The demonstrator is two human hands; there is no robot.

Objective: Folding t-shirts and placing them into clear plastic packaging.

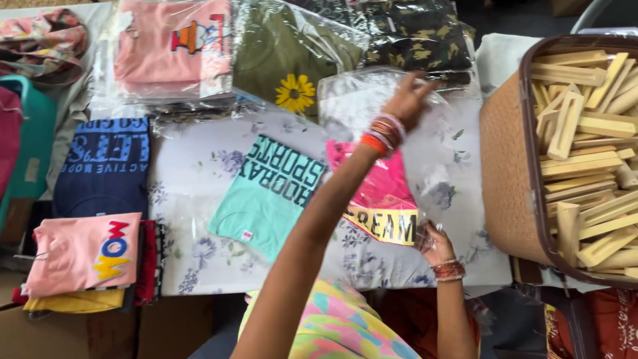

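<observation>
- My left hand (407, 100) reaches across the table with its fingers spread, resting on the far end of a clear plastic bag (372, 106) and gripping nothing that I can make out.
- My right hand (435, 244) is closed in a pinch on the near corner of that same bag, close to the table's front edge.
- Inside the bag lies a folded pink shirt (379, 193) with a yellow band across its near end (the film glares, so the bag's edges are hard to trace).
- Just left of it, a folded mint-green shirt (269, 193) lies flat on the flowered tablecloth (193, 173), near the middle of the table.
- Along the table's back edge sit bagged garments: a pink shirt in a bag (169, 46), an olive shirt with a yellow flower (286, 63) and a camouflage piece (412, 33).
- Toward the left edge lies a navy shirt (103, 169), and at the front left corner a stack topped by a light pink shirt (83, 256).
- Off the right edge stands a brown basket (508, 153) full of pale wooden pieces (585, 153).
</observation>
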